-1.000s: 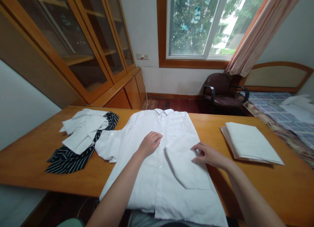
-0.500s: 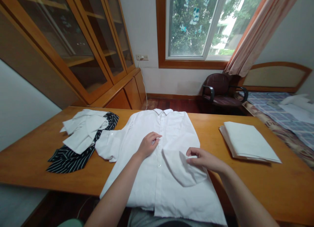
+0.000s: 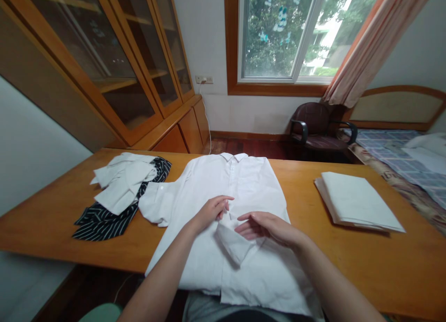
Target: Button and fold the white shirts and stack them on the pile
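A white button-up shirt (image 3: 240, 182) lies face up on the wooden table (image 3: 52, 220), collar away from me, its hem hanging over the near edge. My left hand (image 3: 212, 210) rests on the shirt's middle near the button line, fingers loosely spread. My right hand (image 3: 265, 226) lies flat with fingers stretched to the left, pressing the right sleeve (image 3: 233, 243), which is folded across the shirt's front. The left sleeve (image 3: 156, 208) still sticks out to the side.
A pile of white and dark striped clothes (image 3: 118, 192) lies at the left of the table. A folded white stack (image 3: 355, 201) sits at the right. Behind are a wooden glass-door cabinet (image 3: 114, 66), a dark armchair (image 3: 320, 127), a window and a bed (image 3: 404, 159).
My right hand has swept the right sleeve leftward from the shirt's right edge to its middle. My left hand stayed near the buttons, lifting slightly.
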A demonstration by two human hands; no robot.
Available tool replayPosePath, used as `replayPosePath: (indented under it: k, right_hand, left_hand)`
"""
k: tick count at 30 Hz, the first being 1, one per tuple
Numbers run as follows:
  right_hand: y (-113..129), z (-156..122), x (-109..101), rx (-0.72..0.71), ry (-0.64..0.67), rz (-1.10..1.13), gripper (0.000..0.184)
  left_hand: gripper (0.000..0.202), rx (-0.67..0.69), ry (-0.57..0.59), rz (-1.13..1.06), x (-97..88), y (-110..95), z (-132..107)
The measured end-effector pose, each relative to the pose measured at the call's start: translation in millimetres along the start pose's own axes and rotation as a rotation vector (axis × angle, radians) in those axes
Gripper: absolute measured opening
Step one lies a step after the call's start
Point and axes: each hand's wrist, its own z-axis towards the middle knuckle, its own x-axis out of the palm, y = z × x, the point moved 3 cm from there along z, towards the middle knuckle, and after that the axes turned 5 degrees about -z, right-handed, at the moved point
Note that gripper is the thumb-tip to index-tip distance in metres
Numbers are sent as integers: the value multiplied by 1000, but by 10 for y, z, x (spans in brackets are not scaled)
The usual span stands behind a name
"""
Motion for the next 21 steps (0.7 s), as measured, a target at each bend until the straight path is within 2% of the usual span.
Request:
replayPosePath:
  k: [2, 7, 10, 13, 16, 21]
  right_hand:
    - [-18, 17, -151, -65, -111, -11, 54]
    - [-66, -5, -695, -201, -608, -148, 53]
    - [-109, -77, -887, -263, -796, -197, 52]
    - [-171, -139, -977, -317, -919, -290, 51]
    - [-238, -165, -1017, -333, -986, -396, 51]
    - [-279, -232, -1002, -374, -1083, -626, 42]
  left_hand:
    - [49, -26, -23, 61, -19, 32, -12]
    - [40, -26, -35, 300, 1, -21, -45]
    - [43, -24, -5, 382, 53, -99, -53]
    - [51, -51, 30, 403, 118, -131, -48]
    - [56, -57, 30, 437, 172, -114, -42]
    - [51, -9, 6, 360, 227, -89, -62]
